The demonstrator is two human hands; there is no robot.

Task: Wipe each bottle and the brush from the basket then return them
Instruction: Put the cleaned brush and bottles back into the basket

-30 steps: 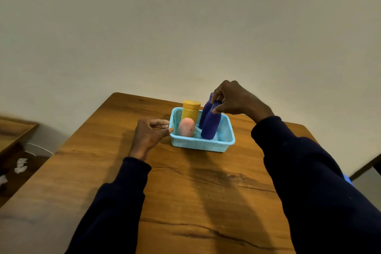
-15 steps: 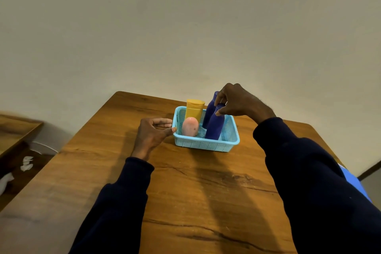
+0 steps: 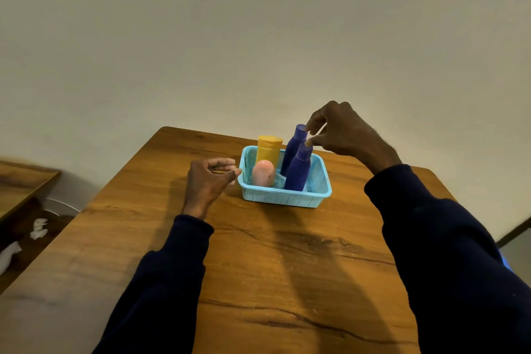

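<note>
A light blue basket (image 3: 287, 200) stands on the wooden table (image 3: 258, 267). Inside it are a yellow bottle (image 3: 268, 149) at the back left, a pink rounded brush (image 3: 263, 173) in front of that, and two dark blue bottles, one at the front (image 3: 297, 172) and one behind (image 3: 293, 144), both leaning slightly. My right hand (image 3: 344, 135) hovers at the blue bottles' caps, fingers spread, fingertips just touching the caps. My left hand (image 3: 205, 181) rests on the table, its thumb against the basket's left rim.
The table's far edge runs just behind the basket, with a plain wall beyond. White crumpled tissues (image 3: 38, 228) lie on the floor at the left beside a low wooden surface (image 3: 23, 181). A blue object (image 3: 504, 261) shows behind my right sleeve.
My right hand set the front blue bottle down into the basket and loosened its pinch on the cap. The left hand stayed at the basket's left rim.
</note>
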